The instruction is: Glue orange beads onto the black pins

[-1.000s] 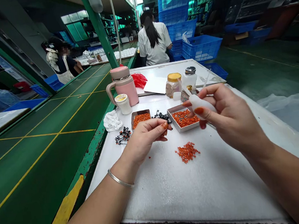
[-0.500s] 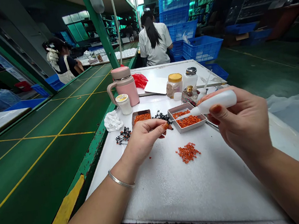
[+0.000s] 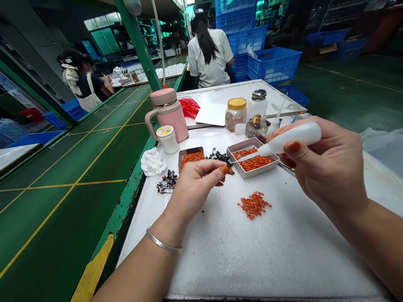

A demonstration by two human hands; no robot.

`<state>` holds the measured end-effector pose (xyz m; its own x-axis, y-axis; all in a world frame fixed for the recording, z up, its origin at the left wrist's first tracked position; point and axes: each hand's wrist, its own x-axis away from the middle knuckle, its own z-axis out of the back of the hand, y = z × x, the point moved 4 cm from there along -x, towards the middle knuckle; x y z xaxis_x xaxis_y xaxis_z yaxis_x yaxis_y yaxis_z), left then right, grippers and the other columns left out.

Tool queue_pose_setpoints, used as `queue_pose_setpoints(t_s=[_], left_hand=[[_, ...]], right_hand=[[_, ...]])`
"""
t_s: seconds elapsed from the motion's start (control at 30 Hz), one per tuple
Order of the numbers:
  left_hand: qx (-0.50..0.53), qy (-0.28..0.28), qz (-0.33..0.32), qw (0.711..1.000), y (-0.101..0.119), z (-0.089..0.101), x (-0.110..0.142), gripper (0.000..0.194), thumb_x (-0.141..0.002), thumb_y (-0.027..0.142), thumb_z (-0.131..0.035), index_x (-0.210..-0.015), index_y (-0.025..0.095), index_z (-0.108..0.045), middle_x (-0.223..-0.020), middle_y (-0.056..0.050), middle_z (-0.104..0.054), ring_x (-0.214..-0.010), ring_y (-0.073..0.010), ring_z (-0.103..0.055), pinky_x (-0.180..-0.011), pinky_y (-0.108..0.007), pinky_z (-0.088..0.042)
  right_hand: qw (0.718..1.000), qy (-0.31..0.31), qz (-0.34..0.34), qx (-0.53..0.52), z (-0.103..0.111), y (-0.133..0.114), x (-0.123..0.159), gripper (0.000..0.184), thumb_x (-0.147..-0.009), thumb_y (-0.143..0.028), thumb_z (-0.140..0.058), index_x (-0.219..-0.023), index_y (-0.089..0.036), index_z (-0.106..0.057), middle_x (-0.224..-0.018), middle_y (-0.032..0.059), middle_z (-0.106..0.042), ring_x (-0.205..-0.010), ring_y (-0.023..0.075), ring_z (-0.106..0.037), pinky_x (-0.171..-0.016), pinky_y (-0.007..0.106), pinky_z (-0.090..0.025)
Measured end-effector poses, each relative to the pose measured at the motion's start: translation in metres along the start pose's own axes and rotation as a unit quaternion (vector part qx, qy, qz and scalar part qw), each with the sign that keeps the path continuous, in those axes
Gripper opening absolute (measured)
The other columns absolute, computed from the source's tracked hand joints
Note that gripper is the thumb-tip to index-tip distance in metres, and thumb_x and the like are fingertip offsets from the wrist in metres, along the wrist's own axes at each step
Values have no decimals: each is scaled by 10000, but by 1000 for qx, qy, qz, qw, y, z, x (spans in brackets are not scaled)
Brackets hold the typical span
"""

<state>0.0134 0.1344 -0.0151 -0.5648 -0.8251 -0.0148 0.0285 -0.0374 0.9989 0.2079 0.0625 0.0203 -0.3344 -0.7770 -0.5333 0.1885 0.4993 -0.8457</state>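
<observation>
Your R hand (image 3: 326,165) is closed on a white squeeze bottle (image 3: 295,138), nozzle tip over the metal tray (image 3: 253,172) of orange beads (image 3: 253,163) at 12 o'clock. L hand (image 3: 195,188) at 11 o'clock, fingertips (image 3: 224,170) pinched, any item too small to tell. Black wire bits (image 3: 166,182) sit just off L hand at 9 o'clock. Loose orange pile (image 3: 254,205) lies between hands, touching neither. White foam bench (image 3: 260,266): lots of open room at 6 o'clock to near edge; L edge close at 9 o'clock, green workbench (image 3: 49,223) beyond.
</observation>
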Motion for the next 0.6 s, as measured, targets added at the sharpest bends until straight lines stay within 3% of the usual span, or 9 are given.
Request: queue_pose_setpoints(t_s=[0.6], left_hand=[[-3,-4,-2,1000,-1,0,0,291,-769,427,-674,-880,161,-714,-838,-32,-664,-713,-59,-558,-689,-179,-473]], right_hand=[[1000,7,16,-2,-1,-4,1,140,-789,-336,-727,-873,-229,-693,-870,48,-633,-741,179,-603,-577,305,-421]])
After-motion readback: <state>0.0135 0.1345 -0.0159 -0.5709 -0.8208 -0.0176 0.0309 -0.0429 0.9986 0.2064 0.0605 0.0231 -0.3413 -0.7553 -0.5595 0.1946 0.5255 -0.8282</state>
